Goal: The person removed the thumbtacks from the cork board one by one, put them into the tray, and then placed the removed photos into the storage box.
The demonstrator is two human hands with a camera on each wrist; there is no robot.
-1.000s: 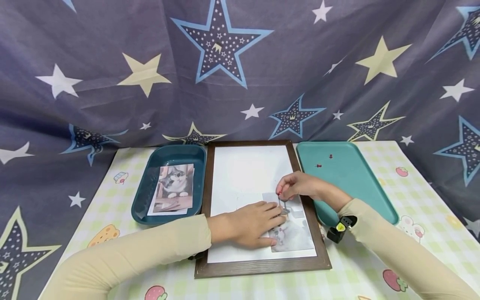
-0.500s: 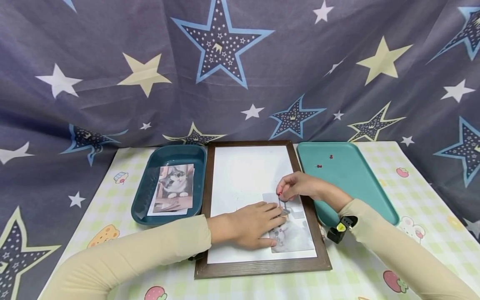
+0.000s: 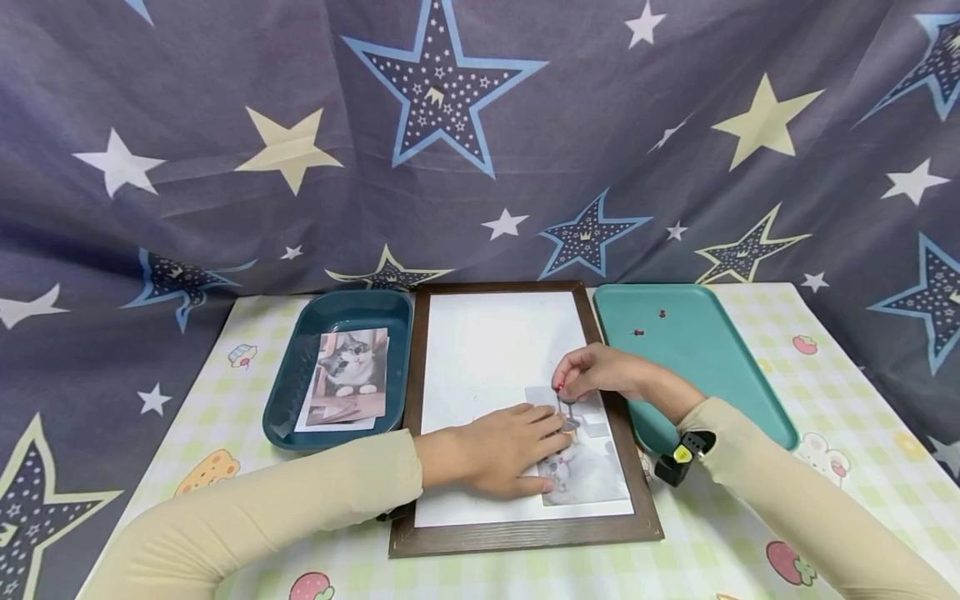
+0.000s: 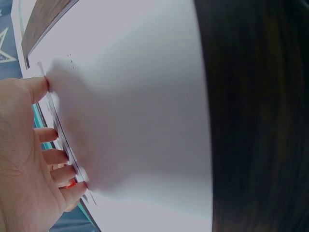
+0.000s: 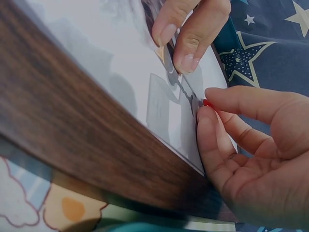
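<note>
A pale photo print (image 3: 588,482) lies at the lower right of a white board (image 3: 487,346) with a brown wooden frame (image 3: 525,540). My left hand (image 3: 504,450) rests on the photo's left side, fingers extended over it. At the photo's top edge, my right hand (image 3: 603,372) pinches a red push pin (image 5: 206,103) between thumb and forefinger, which the right wrist view shows up close. The pin's point is hidden, so I cannot tell how deep it sits. In the left wrist view the left fingertips touch the photo's edge.
A dark teal tray (image 3: 279,400) on the left holds several photos (image 3: 348,379), a cat print on top. To the right lies a green tray (image 3: 697,358) with two red push pins (image 3: 638,332). A starry curtain (image 3: 465,208) hangs behind the checkered tablecloth (image 3: 757,533).
</note>
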